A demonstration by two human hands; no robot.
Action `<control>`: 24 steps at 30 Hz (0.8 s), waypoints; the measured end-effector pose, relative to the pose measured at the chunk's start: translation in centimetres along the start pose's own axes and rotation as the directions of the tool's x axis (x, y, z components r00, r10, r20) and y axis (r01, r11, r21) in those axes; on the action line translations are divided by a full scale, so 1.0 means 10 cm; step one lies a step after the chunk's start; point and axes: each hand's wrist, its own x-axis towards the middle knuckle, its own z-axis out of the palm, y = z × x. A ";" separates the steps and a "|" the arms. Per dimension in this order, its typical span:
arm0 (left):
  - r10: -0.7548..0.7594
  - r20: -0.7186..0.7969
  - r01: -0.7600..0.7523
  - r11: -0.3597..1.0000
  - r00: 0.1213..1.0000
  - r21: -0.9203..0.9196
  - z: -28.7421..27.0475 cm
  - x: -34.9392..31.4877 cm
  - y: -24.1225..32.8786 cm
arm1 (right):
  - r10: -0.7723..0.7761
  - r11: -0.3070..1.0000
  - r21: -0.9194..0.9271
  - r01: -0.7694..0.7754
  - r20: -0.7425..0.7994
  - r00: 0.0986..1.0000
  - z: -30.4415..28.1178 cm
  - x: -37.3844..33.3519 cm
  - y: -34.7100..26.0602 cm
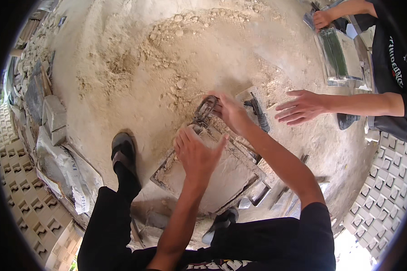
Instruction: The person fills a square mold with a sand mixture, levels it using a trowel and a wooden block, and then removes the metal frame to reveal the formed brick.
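Observation:
A square metal frame mould (253, 178) lies on the dusty ground in front of me, with a pale, flat, powdery surface inside it. At its far corner stands a rusty metal loop handle (205, 107). My right hand (230, 112) is at this loop, its fingers curled against its right side, somewhat blurred. Over the mould's far left edge is my left hand (195, 151), thumb spread wide and fingers bent forward near the foot of the loop. What lies under its fingertips is hidden. A dark ridged tool (258, 113) rests just right of my right hand.
A co-worker's open hand (303, 107) reaches in from the right; their other hand (322, 20) is by a second mould (333, 53) with a green strip. Loose soil (167, 43) lies ahead. Stone blocks (54, 113), a white sack (61, 160) and stacked patterned tiles (384, 180) flank me.

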 end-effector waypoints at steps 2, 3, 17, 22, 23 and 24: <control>0.002 0.054 0.000 0.999 0.999 -0.047 -0.07 0.01 0.01 | -0.008 0.943 -0.331 0.024 0.048 0.999 -0.25 -0.32 -0.04; 0.014 0.083 -0.008 0.997 0.996 -0.078 -0.11 0.01 -0.01 | 0.030 0.893 -0.450 0.021 0.105 0.994 -0.26 -0.47 -0.04; 0.037 0.610 0.311 0.835 0.792 -0.454 -0.20 1.11 -0.73 | 0.074 0.764 -0.646 0.010 0.103 0.992 0.15 -0.83 -0.15; 0.119 0.724 0.303 0.853 0.680 -0.425 -0.04 1.30 -0.77 | 0.024 0.769 -0.635 0.075 0.145 0.989 0.12 -0.83 -0.14; 0.147 0.724 0.323 0.823 0.674 -0.468 -0.02 1.32 -0.79 | 0.013 0.772 -0.629 0.085 0.149 0.989 0.12 -0.82 -0.13; 0.175 0.723 0.343 0.790 0.668 -0.508 0.00 1.33 -0.81 | 0.019 0.770 -0.634 0.075 0.141 0.990 0.12 -0.82 -0.14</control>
